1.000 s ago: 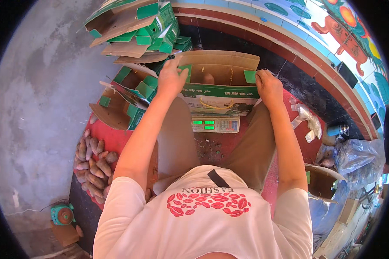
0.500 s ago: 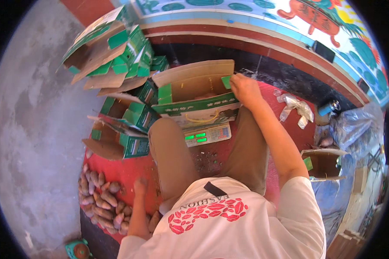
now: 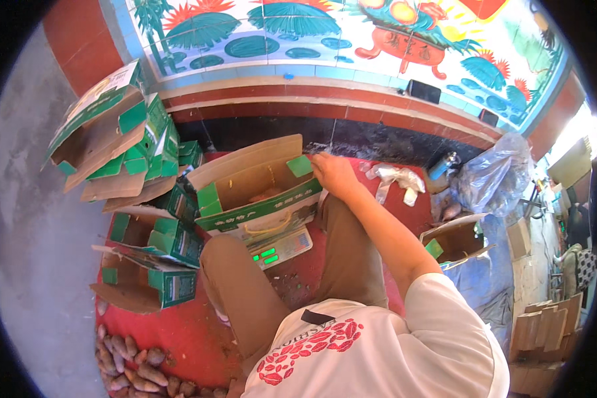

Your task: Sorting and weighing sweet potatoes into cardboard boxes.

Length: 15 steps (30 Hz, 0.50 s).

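An open green and white cardboard box (image 3: 292,201) with a yellow cord handle sits on a digital scale (image 3: 294,247) in front of my knees. Its back flap stands up, and something reddish-brown shows at the bottom inside. My right hand (image 3: 334,175) grips the right end of the box, near its green side flap, with the fingers curled at the rim. My left hand is out of view. At the lower left a pile of sweet potatoes (image 3: 150,375) lies on the red mat (image 3: 205,341), partly cut off by the frame's lower edge.
More open boxes (image 3: 159,285) stand left of the scale, with a stack of boxes (image 3: 113,132) behind them. To the right are thin plastic bags (image 3: 398,178), another open box (image 3: 454,239), a blue bottle (image 3: 443,166) and a large clear plastic sheet (image 3: 491,179). A painted tile wall rises behind.
The view has tilted up and turned right, so the scene sits lower and further left. My left hand, earlier beside the sweet potatoes, has left the picture. My right hand stays on the box.
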### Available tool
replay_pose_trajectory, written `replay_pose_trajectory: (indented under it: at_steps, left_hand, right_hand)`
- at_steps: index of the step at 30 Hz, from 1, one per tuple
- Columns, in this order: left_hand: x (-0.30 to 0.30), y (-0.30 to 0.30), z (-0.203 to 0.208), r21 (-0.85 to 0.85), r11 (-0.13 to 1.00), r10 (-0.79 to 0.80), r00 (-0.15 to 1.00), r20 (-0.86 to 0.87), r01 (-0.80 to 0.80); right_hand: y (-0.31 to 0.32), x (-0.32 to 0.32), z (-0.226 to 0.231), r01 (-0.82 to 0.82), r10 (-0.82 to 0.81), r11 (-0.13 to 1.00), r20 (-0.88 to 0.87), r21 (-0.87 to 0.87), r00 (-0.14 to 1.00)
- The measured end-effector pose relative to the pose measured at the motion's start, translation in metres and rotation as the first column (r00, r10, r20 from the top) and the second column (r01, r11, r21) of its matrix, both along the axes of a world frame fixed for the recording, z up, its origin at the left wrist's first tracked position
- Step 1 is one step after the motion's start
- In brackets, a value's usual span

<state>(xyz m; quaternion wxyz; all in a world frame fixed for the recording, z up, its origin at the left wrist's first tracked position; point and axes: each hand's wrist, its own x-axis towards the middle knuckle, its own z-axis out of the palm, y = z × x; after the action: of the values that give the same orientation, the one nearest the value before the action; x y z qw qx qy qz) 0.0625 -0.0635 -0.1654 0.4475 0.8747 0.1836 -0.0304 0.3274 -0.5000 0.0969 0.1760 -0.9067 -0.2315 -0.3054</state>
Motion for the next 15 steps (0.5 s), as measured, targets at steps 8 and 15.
replay_pose_trajectory:
  at_steps: [8, 15]
  left_hand:
    - [0.029, -0.019, -0.001, -0.214, 0.973, 0.105, 0.99, 0.09, -0.084]
    - [0.033, -0.032, 0.003, -0.359, 0.92, 0.208, 0.972, 0.113, -0.155]
  right_hand:
    - [-0.005, -0.006, 0.004, 0.035, -0.042, 0.995, -0.077, -0.092, 0.996]
    - [0.005, -0.004, 0.004, 0.017, -0.021, 0.994, -0.036, -0.107, 0.999]
